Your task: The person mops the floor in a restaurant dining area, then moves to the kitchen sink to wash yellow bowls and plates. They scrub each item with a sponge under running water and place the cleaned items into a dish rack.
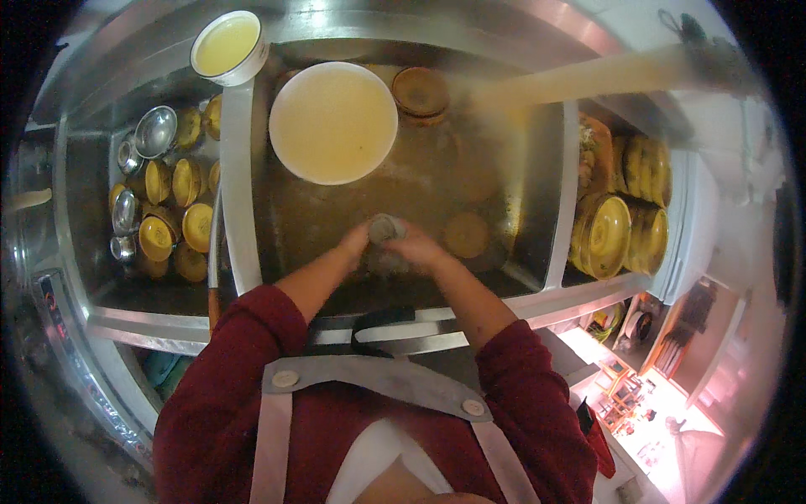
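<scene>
Both of my hands meet over the middle basin of a steel sink (241,189), around a small greyish round thing, perhaps a cup (385,229). My left hand (356,242) holds its left side and my right hand (417,244) its right side. Murky brownish water fills the basin below. Beyond my hands, a large white round vessel of cloudy yellowish liquid (334,123) sits at the basin's back left. Stacked brown bowls (420,93) lie to its right. A brown round dish (466,234) shows dimly in the water to the right of my hands.
Yellow bowls (157,237) and metal bowls (156,131) fill the left basin. Stacked yellow dishes (609,234) stand in the right one. A white bowl of yellow liquid (228,47) rests on the left divider's back end. A long-handled tool (215,252) leans near that divider.
</scene>
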Motion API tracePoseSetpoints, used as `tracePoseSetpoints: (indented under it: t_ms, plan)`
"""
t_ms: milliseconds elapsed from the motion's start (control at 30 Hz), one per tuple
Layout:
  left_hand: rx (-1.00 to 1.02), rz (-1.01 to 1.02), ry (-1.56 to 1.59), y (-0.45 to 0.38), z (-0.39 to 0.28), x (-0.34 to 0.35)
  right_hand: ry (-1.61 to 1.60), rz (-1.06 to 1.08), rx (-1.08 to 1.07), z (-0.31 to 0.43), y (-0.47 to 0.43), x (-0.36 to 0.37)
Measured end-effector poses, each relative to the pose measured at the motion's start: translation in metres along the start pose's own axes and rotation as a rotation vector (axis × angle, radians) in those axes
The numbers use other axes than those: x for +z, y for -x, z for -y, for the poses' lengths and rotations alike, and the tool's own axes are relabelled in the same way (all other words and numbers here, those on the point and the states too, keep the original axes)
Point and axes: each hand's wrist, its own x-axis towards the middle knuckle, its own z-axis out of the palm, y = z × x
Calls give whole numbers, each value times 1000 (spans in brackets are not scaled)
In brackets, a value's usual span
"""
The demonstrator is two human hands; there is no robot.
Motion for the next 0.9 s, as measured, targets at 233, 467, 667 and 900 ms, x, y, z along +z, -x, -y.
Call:
tracePoseSetpoints:
  t_ms: [233, 467, 667, 900]
  plan:
    - [194, -271, -501, -16, -8, -4, 849, -244, -34, -55, -51, 3]
    - [-103, -110, -307, -27, -45, -29, 680, -143, -499, -9, -19, 36]
    - [102, -315, -422, 4, -51, -4, 1066, -260, -613, -1, -9, -4]
    - [-189, 88, -557, 17, -65, -26, 1108, -155, -987, -21, -17, -18]
